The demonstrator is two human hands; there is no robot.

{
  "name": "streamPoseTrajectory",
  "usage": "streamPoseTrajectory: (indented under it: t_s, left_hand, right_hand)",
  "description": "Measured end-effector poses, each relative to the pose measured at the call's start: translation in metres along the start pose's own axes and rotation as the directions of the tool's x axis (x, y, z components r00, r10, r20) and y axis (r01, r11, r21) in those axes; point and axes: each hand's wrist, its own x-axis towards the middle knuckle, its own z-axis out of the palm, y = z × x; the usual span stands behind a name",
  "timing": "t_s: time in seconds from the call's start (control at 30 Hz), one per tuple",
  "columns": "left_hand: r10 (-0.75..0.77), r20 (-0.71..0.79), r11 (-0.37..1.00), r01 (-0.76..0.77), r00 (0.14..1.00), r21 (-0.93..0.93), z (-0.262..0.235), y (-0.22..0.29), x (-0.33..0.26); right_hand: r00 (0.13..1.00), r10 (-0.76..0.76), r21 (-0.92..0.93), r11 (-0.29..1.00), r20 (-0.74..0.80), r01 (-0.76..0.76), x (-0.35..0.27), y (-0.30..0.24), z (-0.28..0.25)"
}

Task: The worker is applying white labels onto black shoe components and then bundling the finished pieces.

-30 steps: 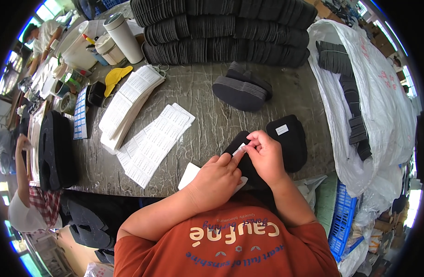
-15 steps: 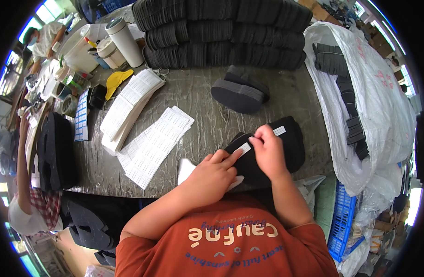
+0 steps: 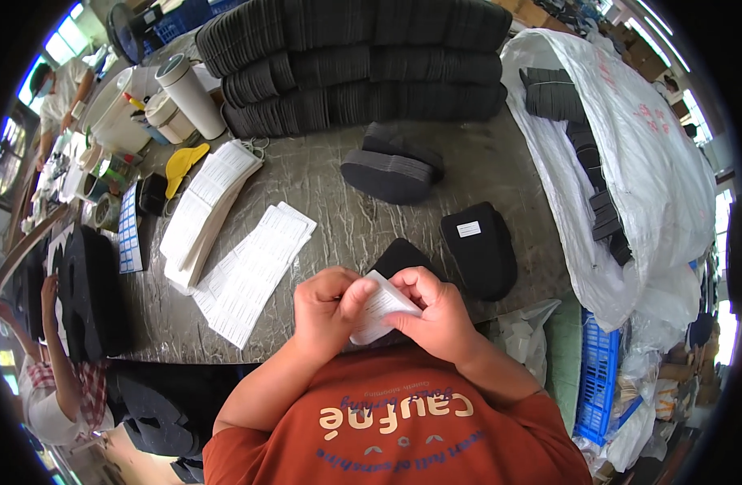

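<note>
In front of my chest, my left hand (image 3: 324, 314) and my right hand (image 3: 437, 317) both pinch a white sheet of printed labels (image 3: 379, 311), which is bent between them. Just beyond the fingers lies a black sole-shaped pad (image 3: 398, 255), partly hidden by my hands. To the right rests another black pad (image 3: 482, 263), with a small white label (image 3: 468, 229) stuck on its upper part. Farther back sits a small bundle of black soles (image 3: 389, 174). Left of my hands, more label sheets (image 3: 258, 271) are spread on the table beside a thick stack of them (image 3: 205, 210).
Tall rows of black soles (image 3: 355, 69) line the table's back. A white woven sack (image 3: 630, 162) with black bundles is at right, above a blue crate (image 3: 597, 372). At left stand a white tumbler (image 3: 191, 97), a yellow cutout (image 3: 183, 168) and a co-worker's arm (image 3: 60, 347).
My hands have left the black pad, where they were pressing a small label, and now hold the label sheet between them. The labelled pad at right shows fully. The view has shifted slightly.
</note>
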Motion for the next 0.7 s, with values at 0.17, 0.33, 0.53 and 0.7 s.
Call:
streamPoseTrajectory:
  t_s: [0.17,0.33,0.53,0.7]
  left_hand:
    - [-0.182,0.147,0.983,0.185,0.972,-0.004,-0.017,0.018,0.002]
    - [-0.201,0.100,0.911,0.149,0.974,0.385,-0.023,0.013,0.007]
    - [-0.247,0.031,0.962,0.242,0.968,0.124,-0.022,0.009,0.003]
    - [-0.262,-0.048,0.913,0.264,0.964,0.310,-0.022,0.011,0.003]
  right_hand:
    - [0.996,-0.089,0.144,0.986,-0.005,0.089,0.007,0.014,0.002]
    - [1.000,-0.016,0.143,0.990,-0.024,0.019,0.011,0.015,0.004]
    - [0.993,0.121,0.163,0.980,-0.009,-0.118,0.012,0.006,0.002]
    - [0.952,-0.273,0.047,0.959,-0.136,0.281,0.015,0.017,0.001]
